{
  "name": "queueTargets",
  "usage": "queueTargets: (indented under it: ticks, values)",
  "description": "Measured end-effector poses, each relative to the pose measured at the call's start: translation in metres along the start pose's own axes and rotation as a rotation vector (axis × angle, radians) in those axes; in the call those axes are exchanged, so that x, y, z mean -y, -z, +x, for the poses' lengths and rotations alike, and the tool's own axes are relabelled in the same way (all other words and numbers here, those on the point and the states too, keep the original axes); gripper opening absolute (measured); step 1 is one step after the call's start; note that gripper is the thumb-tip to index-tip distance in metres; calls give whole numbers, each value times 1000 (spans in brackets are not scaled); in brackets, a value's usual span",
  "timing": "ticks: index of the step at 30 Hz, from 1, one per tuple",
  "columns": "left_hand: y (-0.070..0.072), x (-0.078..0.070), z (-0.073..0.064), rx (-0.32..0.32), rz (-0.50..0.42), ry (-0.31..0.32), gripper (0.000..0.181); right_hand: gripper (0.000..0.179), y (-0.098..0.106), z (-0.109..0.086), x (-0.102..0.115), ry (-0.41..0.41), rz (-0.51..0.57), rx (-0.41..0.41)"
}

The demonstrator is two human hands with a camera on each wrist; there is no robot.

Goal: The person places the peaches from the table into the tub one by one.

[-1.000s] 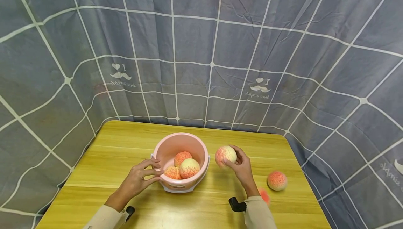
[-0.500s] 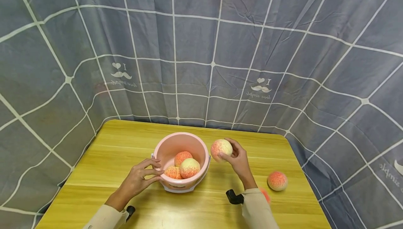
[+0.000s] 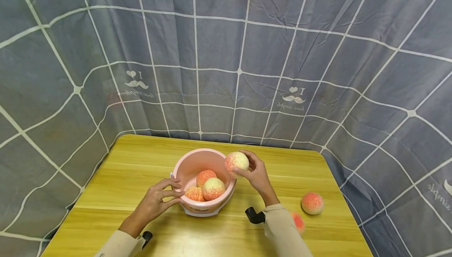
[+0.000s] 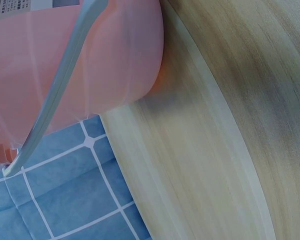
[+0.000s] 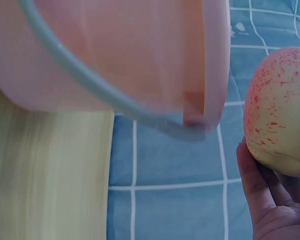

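Note:
A pink bucket (image 3: 187,166) stands on the table, with three peaches in it: a reddish one (image 3: 206,176) at the back, a paler one (image 3: 213,186) at the front right and an orange-speckled one (image 3: 194,194) at the front left. My left hand (image 3: 152,202) grips the bucket's left rim, fingertips over the edge and thumb outside. Between fingers and thumb my right hand (image 3: 259,174) holds a cream and red peach (image 3: 236,161), which overlaps the right rim in the head view. The right wrist view has this peach (image 5: 282,110) above rim height, beside the bucket.
Two more peaches lie at the right of the wooden table (image 3: 141,163): a red and cream one (image 3: 312,203), and a red one (image 3: 298,222) partly behind the right sleeve. The bucket's grey handle (image 4: 60,85) hangs down. A grey checked curtain (image 3: 219,53) surrounds the table.
My right hand has carried the peach leftward and slightly up, from beside the bucket to its right rim. The left hand and the bucket have stayed put.

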State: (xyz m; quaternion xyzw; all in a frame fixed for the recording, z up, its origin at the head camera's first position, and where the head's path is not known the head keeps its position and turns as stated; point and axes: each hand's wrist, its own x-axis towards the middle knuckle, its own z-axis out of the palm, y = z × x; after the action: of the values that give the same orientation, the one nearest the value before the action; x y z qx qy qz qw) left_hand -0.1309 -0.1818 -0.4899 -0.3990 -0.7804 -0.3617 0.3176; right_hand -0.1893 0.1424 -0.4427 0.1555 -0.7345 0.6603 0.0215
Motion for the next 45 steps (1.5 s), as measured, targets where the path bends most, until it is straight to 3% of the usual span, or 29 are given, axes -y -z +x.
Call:
queueTargets:
  ticks: [4, 11, 21, 30, 45]
  values:
    - [0, 0, 0, 0, -1, 2, 29, 55, -7, 4, 6, 1, 4, 32]
    - [0, -1, 0, -1, 0, -1, 27, 56, -19, 6, 38, -33, -17, 94]
    - [1, -1, -1, 4, -1, -7, 30, 56, -31, 18, 48, -41, -68, 155]
    - [2, -2, 0, 3, -4, 5, 29, 56, -39, 37, 21, -35, -72, 182]
    - [2, -2, 0, 13, -4, 27, 26, 56, -55, 49, 23, -29, -106, 232]
